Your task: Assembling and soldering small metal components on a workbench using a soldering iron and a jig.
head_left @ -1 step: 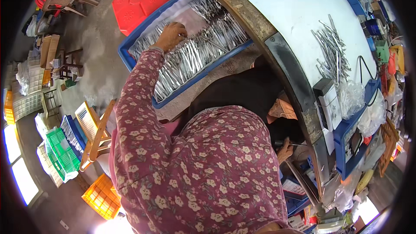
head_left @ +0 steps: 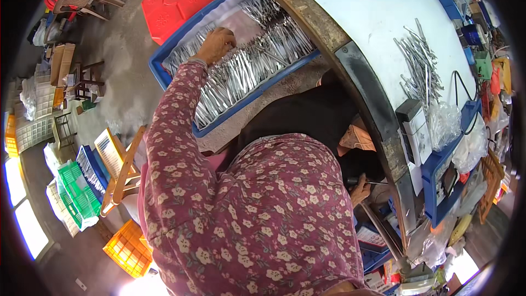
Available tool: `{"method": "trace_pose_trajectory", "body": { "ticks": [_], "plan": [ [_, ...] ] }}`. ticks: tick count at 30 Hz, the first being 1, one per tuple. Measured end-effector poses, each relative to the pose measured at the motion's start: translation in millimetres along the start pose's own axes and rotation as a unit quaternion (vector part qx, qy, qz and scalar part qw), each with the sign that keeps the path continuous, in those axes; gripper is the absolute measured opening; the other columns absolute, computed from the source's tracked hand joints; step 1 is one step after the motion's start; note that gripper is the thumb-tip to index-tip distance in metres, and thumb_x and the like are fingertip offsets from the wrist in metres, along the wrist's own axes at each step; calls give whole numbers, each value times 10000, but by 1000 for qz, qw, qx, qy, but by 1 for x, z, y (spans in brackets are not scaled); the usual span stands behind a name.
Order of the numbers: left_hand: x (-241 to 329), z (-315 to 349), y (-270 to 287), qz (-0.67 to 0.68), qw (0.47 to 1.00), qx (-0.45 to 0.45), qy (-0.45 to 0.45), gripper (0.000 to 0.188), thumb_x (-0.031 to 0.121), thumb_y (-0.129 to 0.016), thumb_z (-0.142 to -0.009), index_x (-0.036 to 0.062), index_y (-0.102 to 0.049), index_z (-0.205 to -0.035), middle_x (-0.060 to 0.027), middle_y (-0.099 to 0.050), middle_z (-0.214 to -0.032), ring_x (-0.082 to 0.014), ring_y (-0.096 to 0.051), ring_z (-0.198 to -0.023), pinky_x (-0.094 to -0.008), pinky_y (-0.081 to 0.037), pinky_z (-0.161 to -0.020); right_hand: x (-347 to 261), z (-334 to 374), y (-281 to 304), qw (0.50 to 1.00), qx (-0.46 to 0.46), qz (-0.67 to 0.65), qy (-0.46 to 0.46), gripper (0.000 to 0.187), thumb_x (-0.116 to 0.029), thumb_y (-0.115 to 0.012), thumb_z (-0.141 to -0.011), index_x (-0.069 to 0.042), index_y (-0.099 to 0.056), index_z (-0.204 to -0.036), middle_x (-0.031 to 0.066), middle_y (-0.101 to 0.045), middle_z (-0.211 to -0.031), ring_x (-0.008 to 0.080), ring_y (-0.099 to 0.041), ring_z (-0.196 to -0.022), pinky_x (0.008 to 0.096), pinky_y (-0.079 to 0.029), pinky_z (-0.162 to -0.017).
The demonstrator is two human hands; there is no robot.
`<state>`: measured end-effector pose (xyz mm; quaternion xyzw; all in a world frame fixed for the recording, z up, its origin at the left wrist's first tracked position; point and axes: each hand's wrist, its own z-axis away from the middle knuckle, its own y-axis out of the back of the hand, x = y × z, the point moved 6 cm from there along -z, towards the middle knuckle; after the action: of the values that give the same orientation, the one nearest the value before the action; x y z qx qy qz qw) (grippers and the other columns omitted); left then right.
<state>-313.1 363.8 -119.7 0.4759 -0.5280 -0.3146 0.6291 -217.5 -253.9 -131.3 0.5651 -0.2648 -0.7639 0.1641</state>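
My left hand [head_left: 218, 45] reaches into a blue tray [head_left: 219, 127] and rests over rows of thin, shiny metal strips [head_left: 241, 77]. Its fingers are curled, and the tips are hidden, so what they hold cannot be made out. Pale lining [head_left: 241, 22] shows between the far rows. Low at the right, beside the table edge, my right hand [head_left: 359, 191] is partly covered by my flowered clothing. Its fingers are closed near a thin metal shaft [head_left: 378, 183], whose kind is unclear.
The white tabletop [head_left: 367, 16] to the right carries a loose pile of metal strips [head_left: 419, 63], a narrow box [head_left: 416, 131] and clear plastic bags [head_left: 444, 123]. A red stool [head_left: 181, 0] stands beyond the tray. Green crates [head_left: 76, 186] and an orange basket [head_left: 129, 249] are at left.
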Motion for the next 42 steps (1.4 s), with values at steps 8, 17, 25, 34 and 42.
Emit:
{"method": "trace_pose_trajectory", "body": {
  "ticks": [8, 17, 25, 34, 42],
  "plan": [
    [-1, -2, 0, -75, 996, 35, -9, 94, 135, -513, -732, 120, -598, -768, -43, -550, -890, -243, -480, -990, -402, -357, -822, -16, 4, -3, 999, -30, -3, -18, 355, -335, -553, -854, 19, -571, -837, 31, -505, -627, 104, -426, -483, 243, -327, -395],
    [7, 5, 3, -31, 999, -20, -12, 206, 110, -575, -693, 133, -621, -893, -75, -520, -1068, -269, -462, -1061, -412, -354, -882, -16, 7, -2, 999, -15, -12, -30, 315, -298, -552, -864, 15, -569, -837, 33, -514, -644, 105, -439, -500, 240, -341, -396],
    [14, 6, 2, -75, 997, -34, -10, 138, 72, -570, -698, 82, -555, -835, -87, -505, -1056, -279, -461, -1049, -397, -356, -872, -15, 5, -3, 999, -22, -12, -22, 327, -301, -543, -871, 24, -569, -845, 42, -512, -645, 106, -436, -496, 240, -343, -398],
    [18, 7, 4, -76, 997, -4, -29, 161, 46, -555, -695, 82, -569, -851, -94, -536, -999, -264, -485, -1026, -396, -374, -857, -11, 4, -3, 1000, -12, -13, -25, 336, -309, -548, -868, 25, -572, -833, 45, -517, -647, 113, -455, -510, 239, -345, -387],
    [76, -25, 60, 108, 981, 146, -70, 191, 31, -574, -695, 28, -573, -886, -143, -581, -903, -331, -538, -869, -386, -429, -788, -23, 10, -2, 999, 2, -30, -11, 318, -296, -555, -863, 20, -572, -834, 33, -506, -638, 103, -448, -508, 231, -345, -388]
  ]
}}
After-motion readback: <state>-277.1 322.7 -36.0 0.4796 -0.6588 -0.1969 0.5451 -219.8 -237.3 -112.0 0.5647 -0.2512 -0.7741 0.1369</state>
